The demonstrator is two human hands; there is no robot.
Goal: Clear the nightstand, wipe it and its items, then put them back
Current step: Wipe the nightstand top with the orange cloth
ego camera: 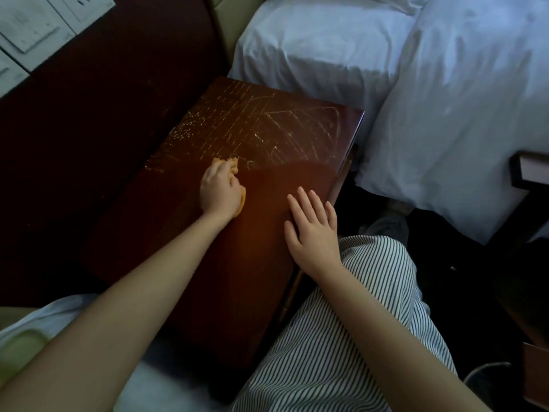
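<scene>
— What is hidden or hard to make out?
— The orange cloth [242,200] is mostly covered by the left hand [218,190], whose fingers are curled round it. Only a bunched bit past the fingertips and a strip under the heel of the hand show. The left forearm covers the near-left corner of the nightstand [267,138]. A dark piece of furniture [525,171] is cut off at the right; I cannot tell what it is.
— Where is the cloth, and the other hand?
— The cloth sits on the top, left of centre, at the near limit of pale scratch marks across the far half. The right hand [312,230] lies flat by the right edge, fingers straight, grasping nothing.
— Surroundings?
— White bedding [326,49] lies just beside the far-right corner. A striped trouser leg [341,337] overlaps the near-right edge. A switch panel [32,28] is on the wall, far left.
</scene>
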